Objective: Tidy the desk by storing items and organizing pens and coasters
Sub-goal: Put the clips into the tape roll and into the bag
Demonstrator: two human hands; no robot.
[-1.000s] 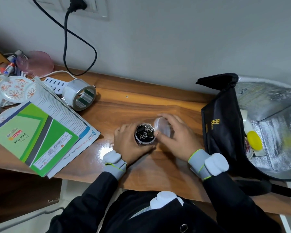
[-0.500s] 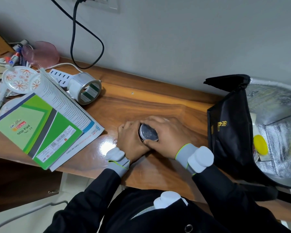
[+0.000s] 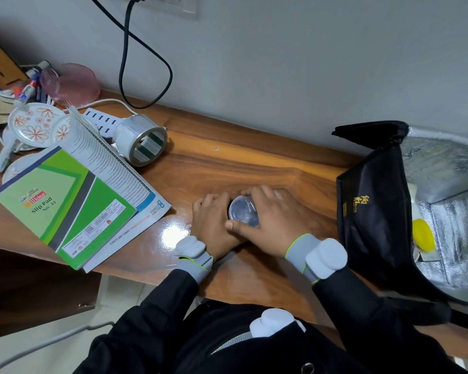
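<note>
Change: Since a second ago our right hand [image 3: 277, 220] has carried the one clear lid [image 3: 243, 213] from beside the open tub [image 3: 229, 211] onto its top. Our left hand [image 3: 214, 225] has kept its place.
Tub: one small round tub stands on the wooden desk [image 3: 227, 163] between our two hands. Only a dark sliver of its side shows.
Left hand: fingers are curled round the tub's left side, holding it.
Right hand: thumb and fingers are bent over the lid's rim, gripping it. We see one ring on a finger.
Wrists: two grey bands, one on the left wrist [image 3: 193, 252] and one on the right [image 3: 319, 257], each carrying a white pod.
Left of the tub: one green slip pad [image 3: 65, 209] lies on one open booklet [image 3: 111, 168].
Behind-left of the tub: one silver tape roll [image 3: 142, 143] lies on its side, just beside one white power strip [image 3: 100, 120].
Far left of the tub: floral coasters [image 3: 35, 124], of which we count two plainly, with more partly covered. There is also one pink ribbed disc [image 3: 73, 85] and a few markers [image 3: 30, 82] whose number we cannot tell.
Right of the tub: one black bag [image 3: 370, 211] with silver lining stands open, with one yellow thing [image 3: 423, 237] inside.
Behind the tub: one black cable [image 3: 146, 63] loops down the wall.
</note>
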